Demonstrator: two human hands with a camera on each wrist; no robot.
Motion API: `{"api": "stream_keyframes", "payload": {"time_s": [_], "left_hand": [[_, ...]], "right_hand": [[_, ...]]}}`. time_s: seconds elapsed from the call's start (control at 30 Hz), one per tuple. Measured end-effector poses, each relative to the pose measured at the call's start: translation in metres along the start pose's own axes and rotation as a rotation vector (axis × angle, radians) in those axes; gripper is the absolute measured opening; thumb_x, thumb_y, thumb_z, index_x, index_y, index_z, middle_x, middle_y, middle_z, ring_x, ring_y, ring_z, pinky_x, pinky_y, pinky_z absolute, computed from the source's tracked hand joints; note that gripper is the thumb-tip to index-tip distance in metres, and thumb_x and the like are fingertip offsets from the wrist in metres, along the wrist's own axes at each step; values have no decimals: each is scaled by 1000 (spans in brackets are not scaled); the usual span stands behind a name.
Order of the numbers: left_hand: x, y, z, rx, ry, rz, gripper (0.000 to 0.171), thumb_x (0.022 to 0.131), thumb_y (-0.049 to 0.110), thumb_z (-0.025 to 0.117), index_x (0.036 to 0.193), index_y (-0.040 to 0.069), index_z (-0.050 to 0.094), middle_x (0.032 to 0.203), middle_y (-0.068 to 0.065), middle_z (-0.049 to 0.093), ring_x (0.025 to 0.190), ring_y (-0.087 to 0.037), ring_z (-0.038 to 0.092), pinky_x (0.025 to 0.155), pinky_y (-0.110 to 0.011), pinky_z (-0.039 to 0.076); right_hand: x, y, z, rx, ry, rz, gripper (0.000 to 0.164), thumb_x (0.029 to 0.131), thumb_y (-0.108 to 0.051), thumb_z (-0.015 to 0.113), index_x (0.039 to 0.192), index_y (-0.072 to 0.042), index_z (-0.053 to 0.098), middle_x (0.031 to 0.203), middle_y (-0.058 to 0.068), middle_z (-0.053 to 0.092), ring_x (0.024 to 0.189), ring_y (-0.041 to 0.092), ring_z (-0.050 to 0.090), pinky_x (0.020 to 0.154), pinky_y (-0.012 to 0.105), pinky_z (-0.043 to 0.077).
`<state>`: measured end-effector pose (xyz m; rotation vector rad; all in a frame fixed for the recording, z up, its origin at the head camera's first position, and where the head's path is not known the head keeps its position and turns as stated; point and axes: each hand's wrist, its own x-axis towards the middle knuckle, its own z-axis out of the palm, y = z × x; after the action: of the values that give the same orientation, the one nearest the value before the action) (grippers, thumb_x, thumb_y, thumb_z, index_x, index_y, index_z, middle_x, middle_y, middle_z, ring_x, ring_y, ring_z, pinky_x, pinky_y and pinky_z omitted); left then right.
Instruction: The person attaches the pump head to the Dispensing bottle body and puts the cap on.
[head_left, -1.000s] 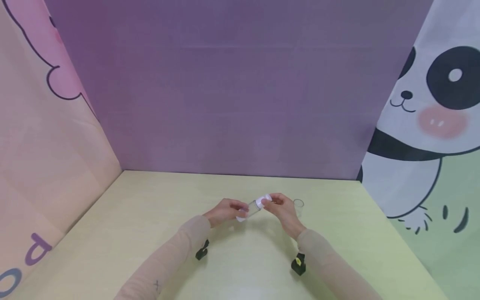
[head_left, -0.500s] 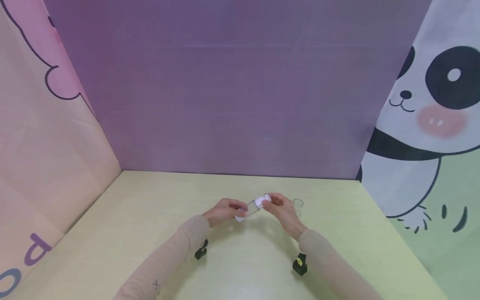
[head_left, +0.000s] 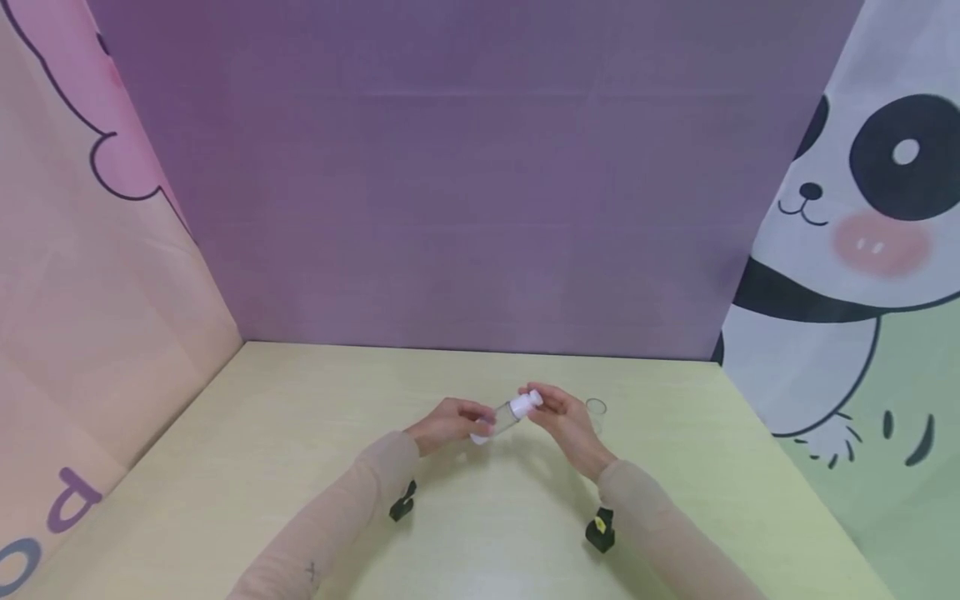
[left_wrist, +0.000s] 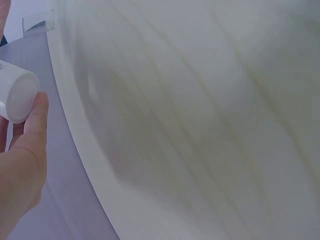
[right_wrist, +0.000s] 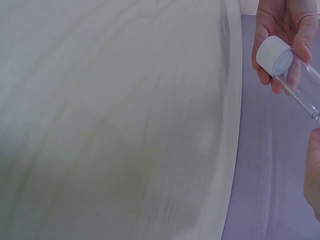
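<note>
Sideways, the table point(head_left: 480, 517) stretches well past the clear bottle point(head_left: 504, 417) to either edge, with a transparent round-rimmed piece point(head_left: 596, 400) just beside the right hand point(head_left: 567, 422). Held above the table, the bottle's long axis slants, its white top point(head_left: 524, 404) pointing rightward and away; the left hand point(head_left: 448, 420) pinches its white base point(left_wrist: 21, 95), while the right hand's parted fingers flank the top, contact unclear.

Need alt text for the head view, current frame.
A person's left hand grips the white base of a clear bottle over a pale table; the right hand is at its white cap. A clear object sits nearby, with a purple backdrop behind and a panda print at right.
</note>
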<state>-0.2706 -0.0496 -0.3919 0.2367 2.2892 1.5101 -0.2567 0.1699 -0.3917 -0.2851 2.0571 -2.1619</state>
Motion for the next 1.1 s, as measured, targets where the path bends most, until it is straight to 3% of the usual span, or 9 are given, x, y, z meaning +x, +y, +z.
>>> {"api": "stream_keyframes", "payload": {"time_s": [0.67, 1.1], "left_hand": [[0, 0, 0, 4, 2, 9, 35, 82, 21, 68, 115, 12, 62, 122, -8, 58, 102, -20, 54, 89, -39, 46], [6, -4, -1, -2, 0, 23, 37, 82, 20, 68, 117, 11, 62, 122, -9, 58, 103, -20, 54, 89, -40, 46]], "right_hand": [[2, 1, 1, -32, 38, 7, 47, 84, -3, 61, 129, 1, 46, 130, 14, 54, 113, 16, 55, 97, 31, 43], [6, 5, 4, -62, 115, 32, 43, 84, -9, 64, 125, -2, 52, 123, 14, 59, 103, 14, 58, 97, 34, 43]]}}
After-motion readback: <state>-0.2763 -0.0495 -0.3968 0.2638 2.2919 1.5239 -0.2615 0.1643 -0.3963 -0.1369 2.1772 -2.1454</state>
